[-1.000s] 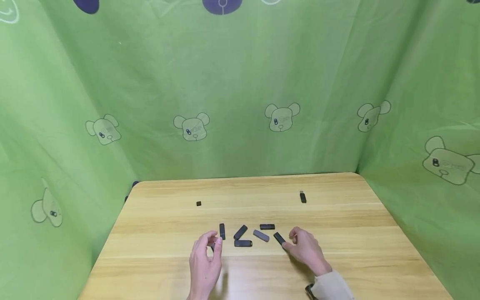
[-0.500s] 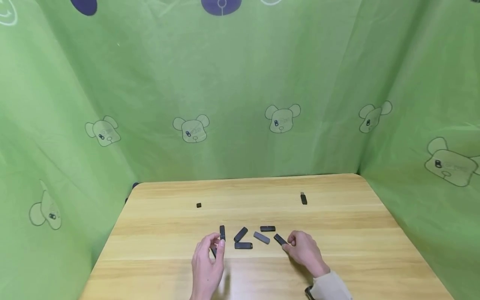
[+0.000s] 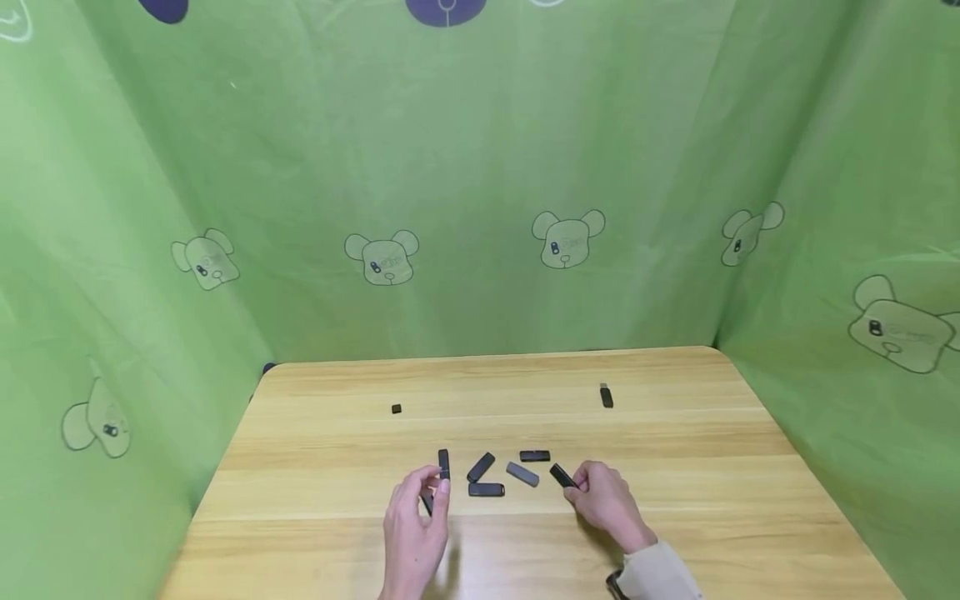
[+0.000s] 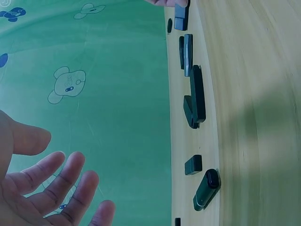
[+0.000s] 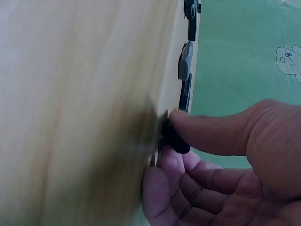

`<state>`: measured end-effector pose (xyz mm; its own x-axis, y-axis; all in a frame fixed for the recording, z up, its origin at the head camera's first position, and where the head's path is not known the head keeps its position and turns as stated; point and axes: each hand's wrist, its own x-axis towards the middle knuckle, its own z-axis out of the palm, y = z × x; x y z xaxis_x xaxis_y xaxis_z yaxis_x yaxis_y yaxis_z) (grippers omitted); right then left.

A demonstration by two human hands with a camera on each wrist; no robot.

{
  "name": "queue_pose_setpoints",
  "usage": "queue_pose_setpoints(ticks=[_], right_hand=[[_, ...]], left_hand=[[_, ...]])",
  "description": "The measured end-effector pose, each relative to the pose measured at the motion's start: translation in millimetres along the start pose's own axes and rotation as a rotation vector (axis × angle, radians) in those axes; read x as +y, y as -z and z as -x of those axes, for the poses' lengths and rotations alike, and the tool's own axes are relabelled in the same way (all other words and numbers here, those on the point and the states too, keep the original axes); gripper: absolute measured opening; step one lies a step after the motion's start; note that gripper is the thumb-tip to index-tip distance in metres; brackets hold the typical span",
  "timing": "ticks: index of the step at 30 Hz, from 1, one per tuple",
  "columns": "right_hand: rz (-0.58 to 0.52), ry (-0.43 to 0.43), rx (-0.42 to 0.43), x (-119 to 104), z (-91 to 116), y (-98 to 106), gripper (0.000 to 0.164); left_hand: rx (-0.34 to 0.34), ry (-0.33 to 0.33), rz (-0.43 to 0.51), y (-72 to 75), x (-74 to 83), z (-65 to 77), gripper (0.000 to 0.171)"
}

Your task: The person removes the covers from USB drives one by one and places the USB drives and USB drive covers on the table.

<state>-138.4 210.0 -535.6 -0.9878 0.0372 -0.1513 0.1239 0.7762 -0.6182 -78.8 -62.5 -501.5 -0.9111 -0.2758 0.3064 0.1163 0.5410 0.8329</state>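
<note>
My right hand (image 3: 607,504) pinches the near end of a black USB stick (image 3: 560,475) between thumb and fingers, low at the tabletop; the right wrist view shows the stick's dark body (image 5: 176,139) under the thumb. Nothing is held by my left hand (image 3: 416,529), whose fingers (image 4: 70,188) are spread and loosely bent above the table. Through the gap by its thumb shows a dark USB stick (image 3: 427,502), partly hidden. Another black stick (image 3: 444,462) lies just beyond the left fingertips. Between the hands are a grey stick (image 3: 522,474) and several black ones (image 3: 486,490).
At the back right lies a black USB stick (image 3: 606,397) with its metal plug bare. A small black cap-like piece (image 3: 396,408) sits at the back left. Green printed curtains (image 3: 480,167) enclose the wooden table (image 3: 315,467) at the back and sides.
My left hand has shifted slightly right and now overlaps the near end of the stick beyond it. The stick in my right hand has turned slightly and moved a little right.
</note>
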Motion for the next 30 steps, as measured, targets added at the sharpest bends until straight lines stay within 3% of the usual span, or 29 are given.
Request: queue_pose_setpoints(ticks=[5, 13, 18, 24, 30], right_hand=[[-0.069, -0.018, -0.005, -3.1, 2.3, 1.2, 0.011], [-0.284, -0.015, -0.016, -22.2, 0.3, 16.8, 0.016], [-0.367, 0.025, -0.022, -32.3, 3.8, 26.7, 0.018], [-0.454, 0.061, -0.065, -46.4, 14.9, 34.8, 0.024], [-0.500, 0.136, -0.053, -64.8, 25.9, 42.4, 0.023]], left_hand=[[0.003, -0.009, 0.000, 0.8, 0.5, 0.2, 0.017], [-0.017, -0.052, 0.011, -1.4, 9.2, -4.6, 0.019], [-0.004, -0.103, 0.014, -2.1, 14.2, -6.3, 0.018], [-0.027, -0.117, 0.031, -3.2, 18.5, -7.3, 0.019], [-0.033, -0.148, 0.050, -5.5, 22.3, -9.7, 0.018]])
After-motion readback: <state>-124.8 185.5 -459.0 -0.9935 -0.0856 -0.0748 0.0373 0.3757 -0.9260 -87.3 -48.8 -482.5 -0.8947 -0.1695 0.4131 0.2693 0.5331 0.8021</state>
